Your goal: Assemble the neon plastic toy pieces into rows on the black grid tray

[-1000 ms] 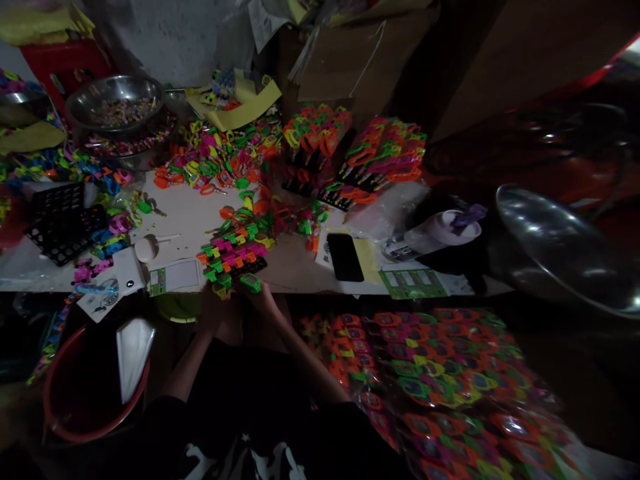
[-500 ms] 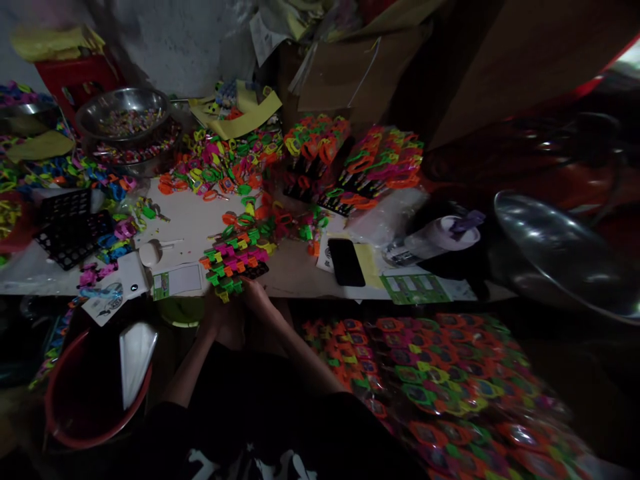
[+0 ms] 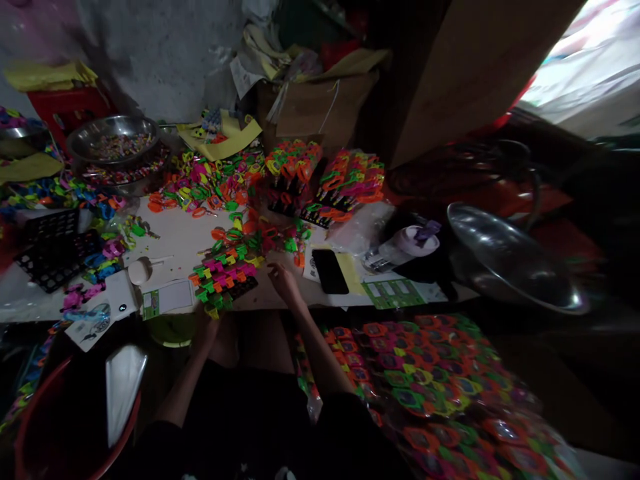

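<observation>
Rows of bright green, orange, pink and yellow plastic toy watches (image 3: 225, 273) stand packed on a black holed tray (image 3: 243, 288) at the table's near edge. My left hand (image 3: 204, 323) is closed on the near left corner of this tray, its fingers mostly hidden under the toys. To the right of the tray, my right hand (image 3: 286, 283) hovers over the table with fingers slightly bent and apart, and nothing shows in it. Just beyond its fingertips lies a loose pile of similar toy watches (image 3: 273, 237).
A black phone (image 3: 330, 271) lies right of my right hand, near a white tumbler (image 3: 413, 241). Farther back stand filled trays of toys (image 3: 350, 173) and a metal bowl (image 3: 114, 137) of small pieces. Bagged toys (image 3: 430, 373) lie low right; a red bucket (image 3: 31, 407) stands low left.
My right hand has left the tray's near edge and moved right over the table. The left hand stays at the tray's corner. The view has turned somewhat to the right.
</observation>
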`<state>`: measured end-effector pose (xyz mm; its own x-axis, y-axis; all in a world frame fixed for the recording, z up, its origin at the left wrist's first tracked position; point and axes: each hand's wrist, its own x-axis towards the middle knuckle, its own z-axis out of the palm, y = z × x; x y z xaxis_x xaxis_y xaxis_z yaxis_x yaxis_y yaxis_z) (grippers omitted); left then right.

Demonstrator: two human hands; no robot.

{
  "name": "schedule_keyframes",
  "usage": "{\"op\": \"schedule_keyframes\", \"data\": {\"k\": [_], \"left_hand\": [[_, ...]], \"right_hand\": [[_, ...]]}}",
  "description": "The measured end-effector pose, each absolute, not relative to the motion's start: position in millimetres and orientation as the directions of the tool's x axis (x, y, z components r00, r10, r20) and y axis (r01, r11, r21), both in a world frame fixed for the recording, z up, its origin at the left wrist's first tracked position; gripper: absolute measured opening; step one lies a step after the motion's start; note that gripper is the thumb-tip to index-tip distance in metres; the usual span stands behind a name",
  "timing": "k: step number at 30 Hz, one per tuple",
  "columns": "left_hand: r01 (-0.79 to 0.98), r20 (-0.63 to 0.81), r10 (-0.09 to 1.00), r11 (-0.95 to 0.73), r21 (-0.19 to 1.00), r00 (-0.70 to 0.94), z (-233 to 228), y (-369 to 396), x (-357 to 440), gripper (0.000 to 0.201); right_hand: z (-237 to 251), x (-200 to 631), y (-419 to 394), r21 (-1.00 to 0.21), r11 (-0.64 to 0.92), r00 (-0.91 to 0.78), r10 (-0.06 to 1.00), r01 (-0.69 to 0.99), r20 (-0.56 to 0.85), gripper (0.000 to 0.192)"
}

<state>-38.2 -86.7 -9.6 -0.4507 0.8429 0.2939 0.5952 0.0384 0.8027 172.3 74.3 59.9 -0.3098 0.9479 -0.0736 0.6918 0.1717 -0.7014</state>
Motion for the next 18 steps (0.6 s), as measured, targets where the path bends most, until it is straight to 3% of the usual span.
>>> {"op": "schedule_keyframes", "data": {"k": [2, 5, 9, 11, 14, 18], "left_hand": [[0.604, 0.279, 0.838, 0.073, 0.794, -0.469, -7.6, -87.3, -38.0, 0.027], [0.621, 0.266, 0.831, 0.117, 0.775, -0.488, -6.2, -88.9, -37.5, 0.017], [0.590, 0.189, 0.832, 0.192, 0.784, -0.522, -3.5, -89.0, -36.1, 0.011], [0.558, 0.161, 0.831, 0.202, 0.805, -0.532, 0.8, -89.2, -35.2, 0.012], [0.473, 0.090, 0.838, 0.212, 0.855, -0.538, 11.0, -91.7, -32.9, 0.014], [0.357, -0.017, 0.826, 0.262, 0.896, -0.564, 25.2, -99.6, -29.0, 0.015]], "right_hand": [[67.7, 168.9, 96.0, -0.531, 0.267, -0.272, 0.960, 0.804, 0.071, 0.043], [73.7, 156.0, 119.7, -0.328, 0.375, -0.372, 0.925, 0.867, 0.077, 0.048], [70.6, 155.2, 133.5, -0.255, 0.516, -0.508, 0.855, 0.818, 0.101, 0.048], [66.8, 164.2, 133.2, -0.325, 0.502, -0.483, 0.864, 0.802, 0.142, 0.043], [59.2, 176.5, 119.2, -0.538, 0.369, -0.326, 0.928, 0.757, 0.178, 0.032], [49.0, 173.4, 73.3, -0.876, 0.190, -0.292, 0.954, 0.442, 0.060, 0.041]]}}
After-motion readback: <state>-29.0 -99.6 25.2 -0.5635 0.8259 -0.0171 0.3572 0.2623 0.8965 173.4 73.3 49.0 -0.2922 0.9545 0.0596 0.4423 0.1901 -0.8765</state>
